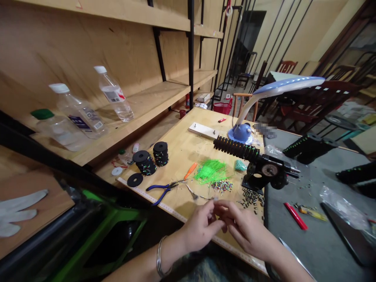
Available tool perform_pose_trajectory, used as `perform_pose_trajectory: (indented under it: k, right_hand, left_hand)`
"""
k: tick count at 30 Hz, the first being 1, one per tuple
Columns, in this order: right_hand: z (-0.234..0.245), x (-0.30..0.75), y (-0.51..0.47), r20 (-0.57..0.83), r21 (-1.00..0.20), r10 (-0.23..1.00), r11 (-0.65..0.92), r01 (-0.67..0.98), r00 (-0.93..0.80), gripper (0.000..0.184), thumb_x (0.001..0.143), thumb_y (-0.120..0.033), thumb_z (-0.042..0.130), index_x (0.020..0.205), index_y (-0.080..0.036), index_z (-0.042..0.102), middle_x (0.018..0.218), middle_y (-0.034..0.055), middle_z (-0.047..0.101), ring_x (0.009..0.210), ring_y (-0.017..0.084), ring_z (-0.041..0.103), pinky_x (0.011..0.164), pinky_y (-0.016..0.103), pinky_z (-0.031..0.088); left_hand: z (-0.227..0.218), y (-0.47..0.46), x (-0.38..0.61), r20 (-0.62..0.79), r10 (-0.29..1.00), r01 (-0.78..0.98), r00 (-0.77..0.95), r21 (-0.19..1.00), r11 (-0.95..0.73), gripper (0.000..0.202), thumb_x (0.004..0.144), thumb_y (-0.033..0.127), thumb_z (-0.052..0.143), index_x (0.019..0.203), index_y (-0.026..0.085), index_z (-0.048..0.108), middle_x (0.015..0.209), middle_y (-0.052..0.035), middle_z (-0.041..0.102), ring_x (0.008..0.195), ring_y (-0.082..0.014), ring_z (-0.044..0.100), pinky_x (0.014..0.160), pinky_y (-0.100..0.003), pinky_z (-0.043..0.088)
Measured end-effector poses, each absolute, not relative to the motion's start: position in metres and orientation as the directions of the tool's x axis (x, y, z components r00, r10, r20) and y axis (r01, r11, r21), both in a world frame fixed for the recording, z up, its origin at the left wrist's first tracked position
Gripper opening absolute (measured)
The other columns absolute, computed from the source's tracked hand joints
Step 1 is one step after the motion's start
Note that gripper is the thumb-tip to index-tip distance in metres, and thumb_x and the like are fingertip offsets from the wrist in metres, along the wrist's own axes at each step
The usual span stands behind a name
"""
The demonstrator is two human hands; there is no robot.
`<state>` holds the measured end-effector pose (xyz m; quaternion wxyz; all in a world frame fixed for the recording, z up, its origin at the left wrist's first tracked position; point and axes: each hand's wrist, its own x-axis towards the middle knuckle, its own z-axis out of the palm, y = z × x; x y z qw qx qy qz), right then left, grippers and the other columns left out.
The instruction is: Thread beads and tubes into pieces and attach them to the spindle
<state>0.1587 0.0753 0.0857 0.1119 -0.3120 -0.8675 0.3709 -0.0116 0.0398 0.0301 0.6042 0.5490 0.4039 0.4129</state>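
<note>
Both hands meet low in the middle of the view, over the front edge of the wooden table [176, 137]. My left hand [202, 225], with metal bangles on the wrist, is closed, thumb and fingers pinched together. Curled against it, my right hand [242, 223] has its fingertips pressed near the left ones. Whatever they hold is hidden or too small to name. Just beyond lie multicoloured beads [222, 186], bright green strands [211, 171] and small dark metallic pieces [252, 199]. Blue-handled pliers [163, 190] and an orange-handled tool [190, 170] lie to the left.
A black winding device [267, 170] with a ribbed rod stands right of the beads. Behind it is a blue lamp [241, 133]. Black spools [143, 162] stand at left. Bottles [116, 96] line the shelf [152, 105]. A red tube [295, 216] lies on the grey surface [282, 219].
</note>
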Motion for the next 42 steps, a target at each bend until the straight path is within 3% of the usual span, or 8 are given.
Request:
perform_pose_trajectory:
  k: [3, 8, 15, 21, 25, 32, 37, 42]
  right_hand:
    - [0.087, 0.161, 0.076, -0.051, -0.708, 0.635, 0.521, 0.477, -0.771, 0.043, 0.088, -0.009, 0.038, 0.129, -0.022, 0.036, 0.089, 0.003, 0.07, 0.075, 0.016, 0.064, 0.069, 0.026, 0.046]
    - [0.082, 0.167, 0.077, -0.084, -0.627, 0.666, 0.542, 0.559, -0.741, 0.049, 0.082, -0.008, 0.041, 0.129, -0.019, 0.038, 0.076, 0.0018, 0.069, 0.067, 0.017, 0.063, 0.064, 0.026, 0.044]
    - [0.073, 0.175, 0.087, -0.053, -0.556, 0.66, 0.603, 0.571, -0.749, 0.03, 0.085, -0.011, 0.041, 0.114, -0.018, 0.048, 0.074, 0.0025, 0.067, 0.066, 0.017, 0.06, 0.063, 0.026, 0.042]
    - [0.069, 0.175, 0.092, -0.006, -0.505, 0.668, 0.64, 0.579, -0.744, 0.018, 0.082, -0.01, 0.041, 0.093, -0.02, 0.052, 0.068, 0.002, 0.063, 0.062, 0.016, 0.059, 0.057, 0.025, 0.04]
    - [0.069, 0.174, 0.094, 0.025, -0.495, 0.66, 0.661, 0.564, -0.751, 0.017, 0.082, -0.01, 0.041, 0.089, -0.02, 0.052, 0.066, 0.0015, 0.063, 0.059, 0.015, 0.058, 0.054, 0.024, 0.039]
    - [0.067, 0.171, 0.094, 0.078, -0.473, 0.628, 0.707, 0.526, -0.774, 0.015, 0.085, -0.011, 0.04, 0.084, -0.021, 0.052, 0.065, 0.0003, 0.059, 0.057, 0.013, 0.053, 0.054, 0.023, 0.037]
    - [0.068, 0.17, 0.095, 0.079, -0.436, 0.631, 0.718, 0.543, -0.772, 0.013, 0.083, -0.011, 0.042, 0.08, -0.021, 0.05, 0.06, -0.0022, 0.053, 0.052, 0.013, 0.048, 0.051, 0.023, 0.034]
    - [0.069, 0.177, 0.1, 0.132, -0.393, 0.631, 0.742, 0.544, -0.765, 0.015, 0.083, -0.008, 0.041, 0.079, -0.02, 0.05, 0.065, 0.0009, 0.056, 0.058, 0.014, 0.052, 0.055, 0.024, 0.037]
  left_hand:
    - [0.03, 0.043, -0.009, -0.021, 0.936, -0.089, 0.353, 0.995, 0.056, 0.016, 0.082, 0.01, 0.05, 0.096, 0.015, 0.057, 0.081, -0.0039, 0.063, 0.074, -0.0146, 0.061, 0.068, -0.025, 0.047]
    - [0.031, 0.043, -0.013, -0.03, 0.957, 0.101, 0.289, 0.995, 0.001, 0.011, 0.085, 0.014, 0.05, 0.075, 0.016, 0.054, 0.066, 0.0017, 0.055, 0.058, -0.0105, 0.051, 0.055, -0.021, 0.039]
    - [0.025, 0.044, -0.016, -0.13, 0.947, -0.035, 0.292, 0.989, 0.147, 0.01, 0.088, 0.026, 0.048, 0.084, 0.017, 0.048, 0.07, 0.0015, 0.054, 0.054, -0.0095, 0.048, 0.052, -0.021, 0.037]
    - [0.023, 0.043, -0.018, -0.14, 0.948, -0.089, 0.284, 0.981, 0.172, 0.012, 0.089, 0.03, 0.048, 0.085, 0.019, 0.047, 0.067, 0.0035, 0.05, 0.054, -0.0093, 0.044, 0.051, -0.021, 0.034]
    - [0.023, 0.043, -0.019, -0.121, 0.955, -0.078, 0.272, 0.986, 0.147, 0.01, 0.089, 0.028, 0.048, 0.085, 0.018, 0.049, 0.062, 0.0061, 0.041, 0.054, -0.0099, 0.038, 0.051, -0.021, 0.031]
    - [0.028, 0.046, -0.018, -0.053, 0.971, 0.046, 0.232, 0.998, 0.043, 0.011, 0.087, 0.023, 0.05, 0.079, 0.016, 0.053, 0.067, 0.0026, 0.045, 0.065, -0.0124, 0.041, 0.06, -0.024, 0.033]
    - [0.027, 0.045, -0.018, -0.058, 0.977, 0.059, 0.207, 0.997, 0.047, 0.011, 0.086, 0.024, 0.05, 0.079, 0.015, 0.053, 0.067, 0.0023, 0.044, 0.065, -0.0125, 0.04, 0.06, -0.024, 0.033]
    - [0.028, 0.043, -0.018, -0.105, 0.976, 0.022, 0.193, 0.995, 0.102, 0.014, 0.086, 0.027, 0.051, 0.079, 0.016, 0.052, 0.065, 0.0038, 0.042, 0.06, -0.0109, 0.037, 0.056, -0.023, 0.031]
